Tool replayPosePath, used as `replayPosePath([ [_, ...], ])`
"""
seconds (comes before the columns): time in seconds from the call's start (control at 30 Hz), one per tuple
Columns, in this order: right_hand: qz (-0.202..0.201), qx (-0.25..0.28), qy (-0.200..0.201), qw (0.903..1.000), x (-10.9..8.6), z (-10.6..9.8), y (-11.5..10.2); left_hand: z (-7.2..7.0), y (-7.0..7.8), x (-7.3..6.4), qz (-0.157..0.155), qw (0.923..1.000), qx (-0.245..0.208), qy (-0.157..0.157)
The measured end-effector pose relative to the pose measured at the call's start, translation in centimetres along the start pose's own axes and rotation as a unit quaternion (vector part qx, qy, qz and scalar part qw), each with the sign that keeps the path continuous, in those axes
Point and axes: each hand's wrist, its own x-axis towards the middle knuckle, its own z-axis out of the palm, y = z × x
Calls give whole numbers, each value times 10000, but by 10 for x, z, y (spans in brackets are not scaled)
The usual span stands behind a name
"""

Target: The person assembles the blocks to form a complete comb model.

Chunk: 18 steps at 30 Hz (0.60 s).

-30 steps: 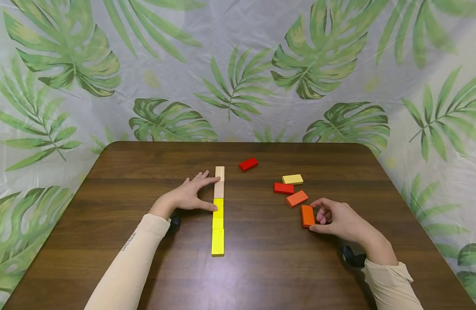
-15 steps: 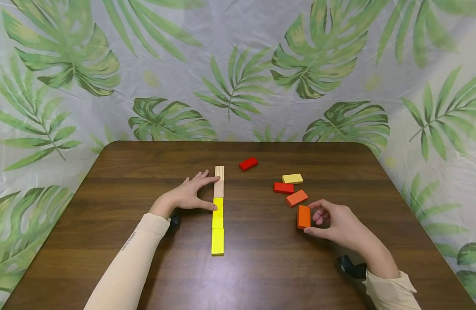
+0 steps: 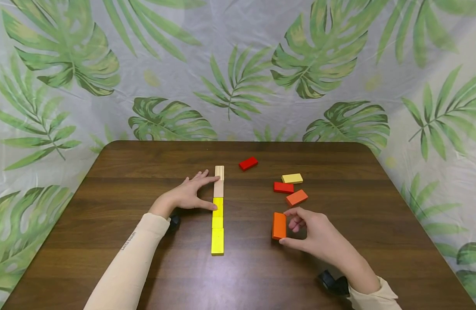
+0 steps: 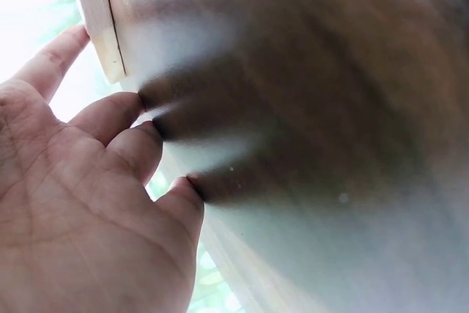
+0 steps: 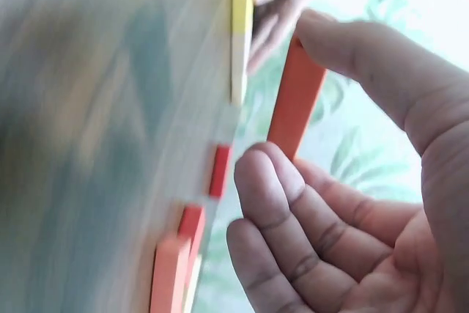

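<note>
A straight row of flat wooden blocks runs away from me along the table: yellow blocks at the near end, plain wood blocks at the far end. My left hand reaches in from the left with fingers spread, its thumb on a yellow block and index finger at the plain wood ones. In the left wrist view, other fingertips touch the table. My right hand pinches an orange block by its ends between thumb and fingers, right of the row. The right wrist view shows that block raised off the table.
Right of the row lie a red block at the back, a pale yellow block, another red block and a lighter orange block. The brown wooden table ends at a leaf-print cloth.
My right hand has carried the orange block leftward and slightly toward me, away from the loose blocks and nearer the row. My left hand stays where it was.
</note>
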Motion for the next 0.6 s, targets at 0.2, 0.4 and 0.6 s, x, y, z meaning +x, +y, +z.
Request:
replayPosePath([
  [0.2,-185,135,-21,9997,-1,19,-22,0,0,0,-18,10000,27,1],
  [0.4,-484,177,-103,9986,-4,36,-42,0,-2,1,-11,10000,25,13],
  [0.6,-587,313,-212,9976,-5,48,-59,0,-1,0,-8,10000,-2,10],
])
